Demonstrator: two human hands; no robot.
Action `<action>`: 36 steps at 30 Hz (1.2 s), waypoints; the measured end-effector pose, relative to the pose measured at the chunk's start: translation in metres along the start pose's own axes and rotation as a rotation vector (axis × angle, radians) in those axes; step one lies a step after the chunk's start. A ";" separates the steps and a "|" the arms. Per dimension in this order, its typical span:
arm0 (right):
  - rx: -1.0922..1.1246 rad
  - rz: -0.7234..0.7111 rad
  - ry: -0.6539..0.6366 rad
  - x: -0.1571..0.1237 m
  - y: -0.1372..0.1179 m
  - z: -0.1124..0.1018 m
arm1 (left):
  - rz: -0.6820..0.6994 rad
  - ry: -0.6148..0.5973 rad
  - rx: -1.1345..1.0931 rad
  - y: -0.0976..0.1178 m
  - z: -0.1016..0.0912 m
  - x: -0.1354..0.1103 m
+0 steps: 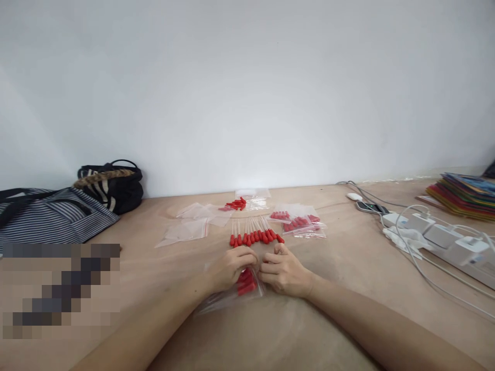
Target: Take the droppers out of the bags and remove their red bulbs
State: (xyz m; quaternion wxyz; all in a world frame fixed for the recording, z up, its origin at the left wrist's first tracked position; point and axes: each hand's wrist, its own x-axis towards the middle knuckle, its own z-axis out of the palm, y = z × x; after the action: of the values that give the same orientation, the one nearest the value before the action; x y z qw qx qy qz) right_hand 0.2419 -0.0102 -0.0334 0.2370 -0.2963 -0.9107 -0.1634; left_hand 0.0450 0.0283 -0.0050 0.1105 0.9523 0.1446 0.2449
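My left hand (232, 268) and my right hand (284, 270) meet at the middle of the tan table (340, 288), fingers curled and pinching a clear plastic bag (240, 291) that holds several red-tipped droppers. Just beyond my fingers lies a row of loose red-tipped droppers (255, 233), fanned side by side. To their right sit filled bags of droppers (299, 222). Empty clear bags (193, 221) lie to the left, and a small pile of red caps (236, 204) rests further back.
A striped bag (50, 216) and a black bag (114, 185) sit at the far left by the white wall. On the right are a power strip with white chargers and cables (441, 239), a phone (371, 207) and a stack of coloured sheets (464, 193).
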 end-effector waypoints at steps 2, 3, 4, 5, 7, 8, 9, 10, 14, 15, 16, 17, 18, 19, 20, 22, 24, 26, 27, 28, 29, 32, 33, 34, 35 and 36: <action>-0.014 -0.049 0.027 0.000 0.001 -0.003 | -0.032 0.006 -0.025 -0.001 -0.003 0.000; -0.020 -0.061 0.044 0.001 0.002 -0.005 | -0.058 -0.002 -0.035 -0.001 -0.004 -0.002; -0.020 -0.055 0.051 0.001 0.003 -0.007 | -0.096 -0.016 -0.042 0.001 -0.006 -0.004; -0.013 -0.044 0.051 0.000 0.003 -0.009 | -0.148 -0.036 -0.048 0.004 -0.008 -0.008; 0.033 -0.003 0.023 -0.001 0.004 -0.013 | -0.289 -0.075 -0.055 0.012 -0.012 -0.018; 0.076 0.028 -0.003 -0.002 0.004 -0.014 | -0.361 -0.098 -0.059 0.016 -0.013 -0.025; 0.130 0.063 -0.032 -0.003 0.004 -0.016 | -0.422 -0.119 -0.061 0.020 -0.014 -0.033; 0.193 0.100 -0.058 -0.004 0.004 -0.017 | -0.462 -0.136 -0.063 0.023 -0.015 -0.040; 0.414 0.287 -0.124 -0.003 0.003 -0.017 | -0.528 -0.118 -0.082 0.028 -0.015 -0.055; 0.448 0.333 -0.134 -0.002 0.003 -0.016 | -0.528 -0.105 -0.091 0.027 -0.014 -0.055; 0.475 0.374 -0.142 -0.001 0.003 -0.015 | -0.522 -0.102 -0.099 0.027 -0.014 -0.053; 0.500 0.407 -0.150 0.000 0.003 -0.014 | -0.513 -0.106 -0.104 0.026 -0.013 -0.051; 0.525 0.430 -0.159 0.001 0.003 -0.013 | -0.500 -0.115 -0.108 0.025 -0.013 -0.048; 0.551 0.443 -0.166 0.001 0.004 -0.012 | -0.487 -0.124 -0.110 0.023 -0.013 -0.045; 0.573 0.452 -0.168 0.001 0.005 -0.012 | -0.476 -0.129 -0.111 0.022 -0.013 -0.043; 0.604 0.460 -0.160 0.002 0.005 -0.011 | -0.466 -0.125 -0.112 0.020 -0.013 -0.041; 0.624 0.476 -0.145 0.003 0.004 -0.012 | -0.456 -0.108 -0.112 0.019 -0.013 -0.042; 0.656 0.535 -0.147 0.004 0.000 -0.013 | -0.433 -0.093 -0.114 0.019 -0.012 -0.043; 0.674 0.586 -0.154 0.006 -0.003 -0.013 | -0.421 -0.088 -0.116 0.019 -0.012 -0.043; 0.685 0.643 -0.158 0.007 -0.006 -0.013 | -0.410 -0.086 -0.116 0.019 -0.012 -0.043; 0.687 0.699 -0.155 0.008 -0.009 -0.013 | -0.403 -0.086 -0.116 0.019 -0.012 -0.043; 0.717 0.791 -0.110 0.008 -0.013 -0.009 | -0.399 -0.077 -0.117 0.020 -0.012 -0.042; 0.760 0.799 -0.086 0.008 -0.012 -0.007 | -0.398 -0.072 -0.119 0.020 -0.012 -0.041; 0.817 0.796 -0.060 0.008 -0.011 -0.006 | -0.396 -0.072 -0.125 0.021 -0.012 -0.041; 0.880 0.776 -0.033 0.007 -0.009 -0.006 | -0.396 -0.069 -0.133 0.021 -0.013 -0.040; 0.937 0.736 -0.009 0.006 -0.007 -0.006 | -0.399 -0.062 -0.141 0.022 -0.013 -0.040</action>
State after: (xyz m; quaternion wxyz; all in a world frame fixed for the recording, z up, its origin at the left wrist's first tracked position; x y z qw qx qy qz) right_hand 0.2350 -0.0156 -0.0263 0.3798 -0.4568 -0.7242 0.3502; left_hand 0.0100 -0.0036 -0.0051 0.2277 0.9018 0.3092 0.1981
